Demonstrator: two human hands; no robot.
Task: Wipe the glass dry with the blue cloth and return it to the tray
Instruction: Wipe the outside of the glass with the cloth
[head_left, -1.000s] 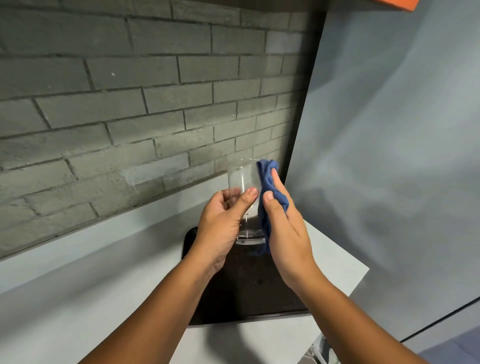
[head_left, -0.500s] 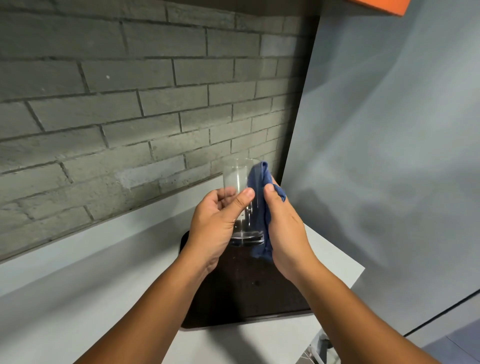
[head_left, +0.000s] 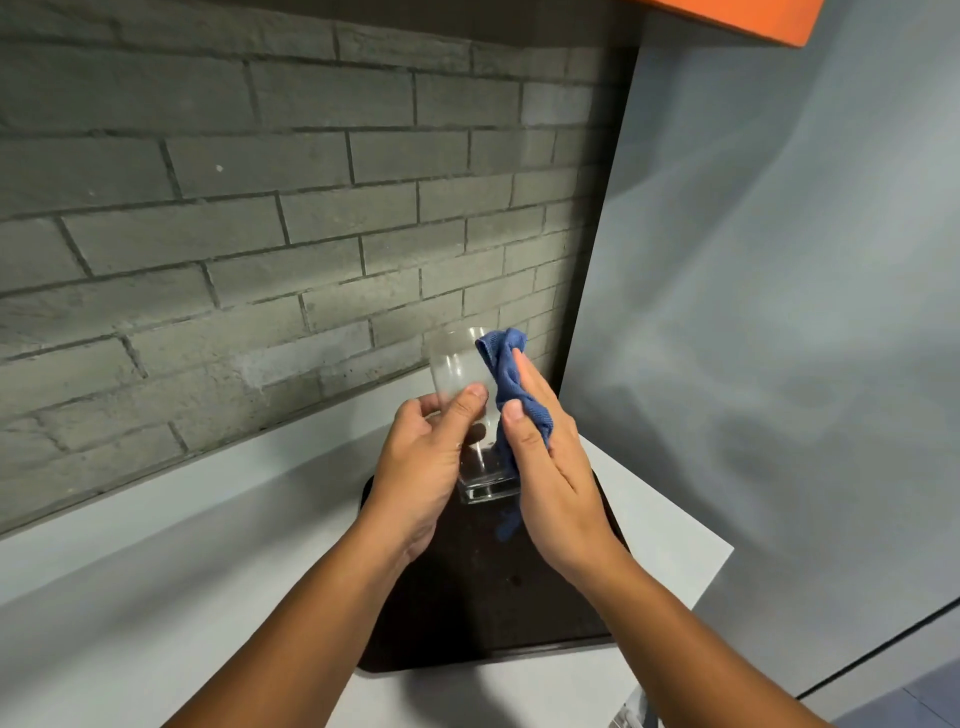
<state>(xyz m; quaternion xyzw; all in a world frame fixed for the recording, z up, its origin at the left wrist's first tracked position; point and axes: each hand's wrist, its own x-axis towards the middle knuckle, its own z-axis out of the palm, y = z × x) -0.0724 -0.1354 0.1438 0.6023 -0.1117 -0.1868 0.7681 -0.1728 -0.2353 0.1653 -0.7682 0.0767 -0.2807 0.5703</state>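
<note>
A clear drinking glass (head_left: 457, 364) is held upright in the air above the dark tray (head_left: 467, 597). My left hand (head_left: 421, 467) grips its lower left side, thumb across the front. My right hand (head_left: 550, 488) presses a crumpled blue cloth (head_left: 506, 374) flat against the glass's right side, fingers pointing up. A tail of the cloth hangs below the glass base. The glass's thick bottom shows between my two hands.
The tray lies on a white counter (head_left: 182, 597) whose right edge (head_left: 711, 566) drops off near my right arm. A grey brick wall (head_left: 260, 234) rises behind, a smooth grey wall (head_left: 779, 312) at the right, and an orange shelf edge (head_left: 753, 21) overhead.
My right hand slid the cloth down the glass's side and back up, with fingers now stretched flatter. The left hand kept its grip on the glass.
</note>
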